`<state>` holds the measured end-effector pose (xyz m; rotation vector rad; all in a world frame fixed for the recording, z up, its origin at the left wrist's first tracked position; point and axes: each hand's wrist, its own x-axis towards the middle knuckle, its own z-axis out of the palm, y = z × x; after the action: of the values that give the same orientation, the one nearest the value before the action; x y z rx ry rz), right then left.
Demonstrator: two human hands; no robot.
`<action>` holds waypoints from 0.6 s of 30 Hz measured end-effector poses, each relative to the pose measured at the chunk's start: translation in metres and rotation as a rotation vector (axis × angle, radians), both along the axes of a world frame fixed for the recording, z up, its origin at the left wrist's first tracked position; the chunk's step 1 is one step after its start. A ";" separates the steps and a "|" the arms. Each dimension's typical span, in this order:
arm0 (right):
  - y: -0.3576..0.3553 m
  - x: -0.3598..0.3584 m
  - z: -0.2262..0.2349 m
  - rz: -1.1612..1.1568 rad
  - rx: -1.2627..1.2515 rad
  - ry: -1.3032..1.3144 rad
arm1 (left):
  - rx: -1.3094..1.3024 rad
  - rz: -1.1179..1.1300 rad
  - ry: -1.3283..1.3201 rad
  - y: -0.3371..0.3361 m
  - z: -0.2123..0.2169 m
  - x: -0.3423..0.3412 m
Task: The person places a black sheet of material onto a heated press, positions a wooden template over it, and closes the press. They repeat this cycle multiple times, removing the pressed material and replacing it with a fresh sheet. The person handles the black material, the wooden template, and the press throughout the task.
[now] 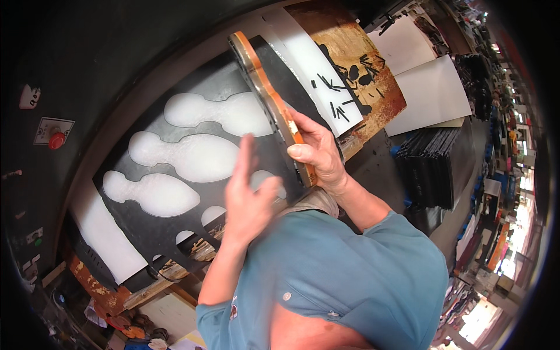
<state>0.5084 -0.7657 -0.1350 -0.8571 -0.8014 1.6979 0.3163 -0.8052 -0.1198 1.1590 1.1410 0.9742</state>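
Note:
My right hand (319, 153) grips a long metal cutting die (269, 96) with a wavy, sole-like outline and an orange edge. It stands tilted on its side, and its lower end is close to my body. Left of it, my left hand (248, 201) is raised with fingers stretched and thumb apart, slightly smeared by motion. Nothing shows in it. Under both hands lies a black sheet (219, 73) with several sole-shaped holes, through which a white surface (186, 157) shows. The die hides part of the sheet's right side.
A white board (111, 239) runs under the sheet. Black scraps (335, 84) lie at the far right on white and rusty brown boards (388, 96). White sheets (431, 96) and a stack of black sheets (429, 166) are to the right. A dark machine wall bears a red button (56, 140).

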 end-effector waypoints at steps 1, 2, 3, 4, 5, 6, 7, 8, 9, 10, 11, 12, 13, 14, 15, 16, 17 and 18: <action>0.000 -0.002 -0.001 -0.008 -0.006 -0.001 | 0.034 -0.069 0.059 0.005 -0.009 0.015; -0.001 -0.004 -0.001 -0.005 -0.008 0.016 | 0.120 -0.123 0.122 0.008 -0.019 0.030; -0.002 -0.004 -0.001 -0.028 0.028 0.033 | 0.178 -0.115 0.103 0.008 -0.027 0.034; -0.002 -0.004 0.000 -0.041 0.033 0.005 | 0.259 -0.120 0.072 0.009 -0.034 0.038; -0.003 -0.001 0.001 -0.044 0.045 -0.007 | 0.259 -0.133 0.038 0.009 -0.040 0.041; -0.004 0.002 0.001 -0.051 0.028 -0.033 | 0.254 -0.146 0.004 0.008 -0.043 0.040; -0.005 0.006 0.002 -0.058 0.035 -0.003 | 0.261 -0.150 -0.047 0.006 -0.047 0.038; -0.006 0.011 0.002 -0.049 -0.006 0.003 | 0.182 -0.107 -0.047 0.005 -0.048 0.032; -0.007 0.017 0.001 -0.041 -0.032 0.059 | 0.118 -0.054 -0.064 0.005 -0.050 0.028; -0.009 0.023 0.001 -0.014 -0.050 0.133 | 0.004 -0.029 -0.177 0.003 -0.050 0.020; -0.008 0.028 -0.001 0.007 -0.038 0.137 | -0.048 0.053 -0.048 0.005 -0.052 0.013; -0.006 0.032 -0.002 -0.017 -0.067 0.146 | -0.062 0.132 0.048 0.006 -0.054 0.006; -0.003 0.038 -0.001 -0.043 -0.072 0.138 | -0.062 0.236 -0.028 0.012 -0.058 -0.005; 0.002 0.044 0.001 -0.059 -0.076 0.127 | -0.131 0.361 -0.048 0.017 -0.062 -0.017; 0.005 0.051 0.007 -0.081 0.009 0.068 | -0.062 0.388 -0.186 0.015 -0.064 -0.031; 0.012 0.059 0.013 -0.098 0.094 0.060 | -0.043 0.430 -0.293 0.013 -0.065 -0.047; 0.018 0.072 0.024 -0.060 0.098 0.049 | -0.026 0.449 -0.325 0.011 -0.068 -0.060; 0.023 0.080 0.033 -0.134 0.154 0.061 | -0.023 0.457 -0.280 0.007 -0.070 -0.072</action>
<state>0.5880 -0.7431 -0.1020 -0.7328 -0.8043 1.5170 0.2444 -0.7979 -0.1895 0.7221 1.2059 1.4191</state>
